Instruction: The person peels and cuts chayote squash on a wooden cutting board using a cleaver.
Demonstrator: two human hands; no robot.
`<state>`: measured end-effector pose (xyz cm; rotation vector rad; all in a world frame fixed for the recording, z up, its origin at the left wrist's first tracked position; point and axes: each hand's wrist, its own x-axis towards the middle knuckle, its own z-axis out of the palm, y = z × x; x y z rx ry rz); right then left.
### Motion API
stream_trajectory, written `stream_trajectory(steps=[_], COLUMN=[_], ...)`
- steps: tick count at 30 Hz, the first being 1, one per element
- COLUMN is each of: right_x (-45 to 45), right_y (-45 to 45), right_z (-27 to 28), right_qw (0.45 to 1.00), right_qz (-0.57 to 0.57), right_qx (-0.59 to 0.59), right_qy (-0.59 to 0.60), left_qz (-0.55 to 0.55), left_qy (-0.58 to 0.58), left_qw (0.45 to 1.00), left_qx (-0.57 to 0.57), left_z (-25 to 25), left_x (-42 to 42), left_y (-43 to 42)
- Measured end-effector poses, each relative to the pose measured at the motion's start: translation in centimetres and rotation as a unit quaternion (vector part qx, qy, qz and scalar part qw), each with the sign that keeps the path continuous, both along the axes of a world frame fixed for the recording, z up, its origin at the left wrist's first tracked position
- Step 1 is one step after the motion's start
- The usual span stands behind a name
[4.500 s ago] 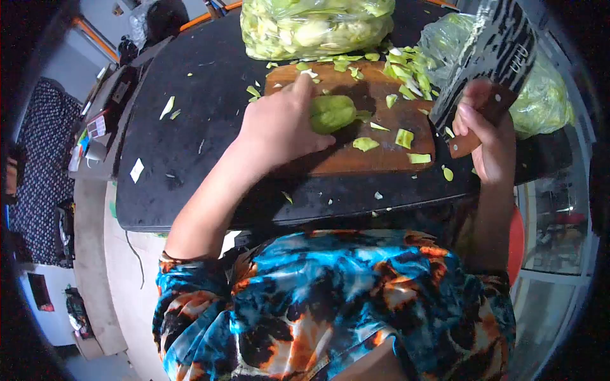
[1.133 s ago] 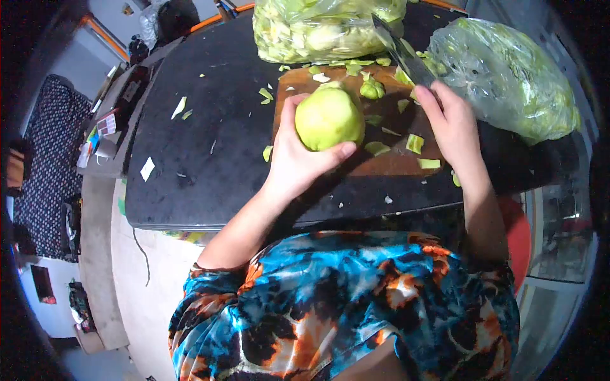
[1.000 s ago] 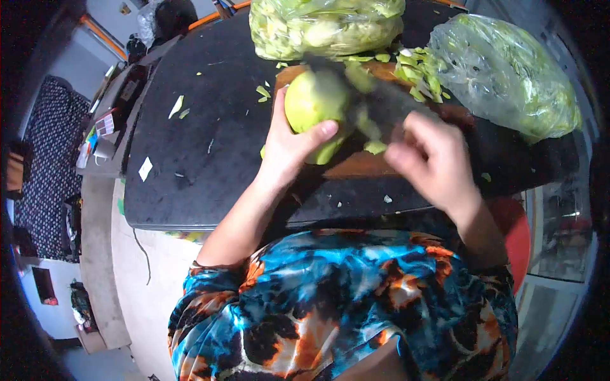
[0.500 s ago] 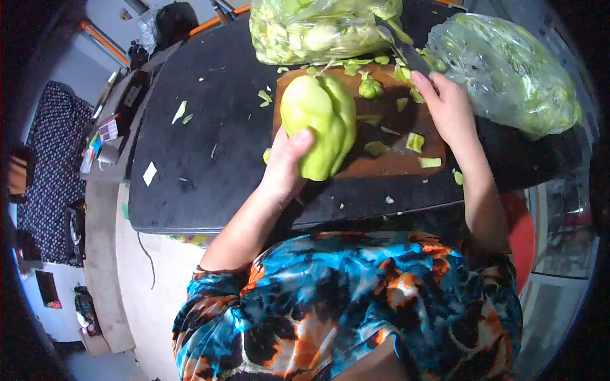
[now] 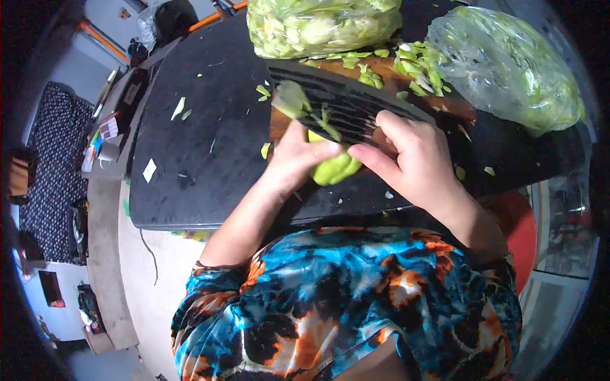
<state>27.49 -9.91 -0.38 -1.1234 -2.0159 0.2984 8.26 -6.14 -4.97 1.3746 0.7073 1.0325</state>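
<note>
My left hand is wrapped round a pale green, lobed chayote, held over the near edge of the wooden cutting board. In my right hand is a knife, its broad dark blade smeared by motion and lying across the chayote's far side. The right thumb reaches close to the left thumb at the chayote. A pale green slice shows by the blade, blurred. Beyond the blade, a small green lobed piece and a heap of green peelings lie on the board. The knife's handle is hidden.
A clear bag of pale green pieces stands behind the board. Another filled plastic bag lies at the right. Green scraps and a white scrap are scattered over the black table. A red seat stands at the right.
My right hand has come left and nearer with the knife, bringing its blade onto the chayote. The chayote has been lowered and turned in my left hand. Peelings are now heaped at the board's right.
</note>
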Motion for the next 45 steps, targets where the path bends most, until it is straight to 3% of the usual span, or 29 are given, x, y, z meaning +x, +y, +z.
stream_trajectory(steps=[3, 5, 7, 9, 14, 18, 22, 23, 26, 28, 29, 31, 37, 38, 40, 42, 45], right_x=[0.0, -0.1, -0.4, -1.2, -1.7, -1.0, 0.7, 1.1, 2.4, 2.0, 1.8, 1.2, 1.7, 2.0, 3.6, 5.8, 6.7], right_y=[0.3, 0.6, 0.9, 0.9, 1.1, 1.2, 0.9, 0.6, -1.8, -3.0, -3.1, -3.4, -2.0, -1.1, 2.5, 5.0, 4.5], right_z=[-0.3, -0.6, -1.0, -1.6, -1.6, -1.0, -0.7, -0.5, 1.8, 1.9, 1.2, 1.6, 1.0, 0.7, 0.0, -0.5, -0.4], right_qw=[0.998, 0.996, 0.991, 0.993, 0.996, 0.993, 0.973, 0.974, 0.991, 0.994, 0.995, 0.993, 0.993, 0.994, 0.975, 0.97, 0.973], right_qz=[-0.033, -0.051, -0.053, -0.035, -0.059, -0.119, -0.023, 0.002, 0.033, 0.078, 0.091, 0.082, 0.014, -0.005, -0.179, -0.229, -0.216], right_qx=[-0.034, -0.075, -0.118, -0.066, 0.0, -0.02, -0.133, -0.104, -0.122, -0.081, 0.005, 0.029, 0.013, -0.004, -0.058, -0.047, -0.073], right_qy=[-0.047, -0.007, 0.036, 0.091, 0.063, 0.015, 0.186, 0.203, 0.05, -0.008, -0.05, -0.079, -0.114, -0.106, -0.116, -0.064, -0.016], left_qz=[0.019, 0.05, 0.01, -0.006, -0.085, -0.071, -0.016, 0.007, 0.037, 0.022, -0.004, -0.018, 0.066, 0.13, 0.122, 0.115, 0.032], left_qy=[-0.046, -0.106, -0.247, -0.344, -0.324, -0.155, -0.147, -0.163, -0.112, -0.178, -0.243, -0.29, -0.198, 0.183, 0.058, 0.088, -0.104], left_qw=[0.998, 0.987, 0.943, 0.888, 0.895, 0.944, 0.979, 0.982, 0.992, 0.978, 0.962, 0.95, 0.978, 0.968, 0.986, 0.986, 0.994], left_qx=[-0.04, -0.107, -0.224, -0.305, -0.296, -0.283, -0.14, -0.1, -0.045, -0.11, -0.123, -0.117, -0.001, 0.112, 0.093, 0.087, -0.033], left_z=[0.3, 0.7, 0.8, 1.2, 0.2, 1.0, 0.4, 0.2, 1.2, -1.7, -2.3, -2.2, -0.4, 0.2, 1.9, 1.6, 0.6], left_x=[0.5, 0.9, 0.7, 0.7, 2.2, 2.8, 2.5, 2.4, 1.8, 1.3, 1.1, 1.3, 2.7, 1.1, 2.3, 2.4, 2.5], left_y=[-0.2, -0.5, 0.6, 0.9, -1.4, -1.5, -0.4, -0.3, -0.2, 0.3, 0.0, -0.2, -0.1, -0.4, -0.8, -1.5, -0.6])
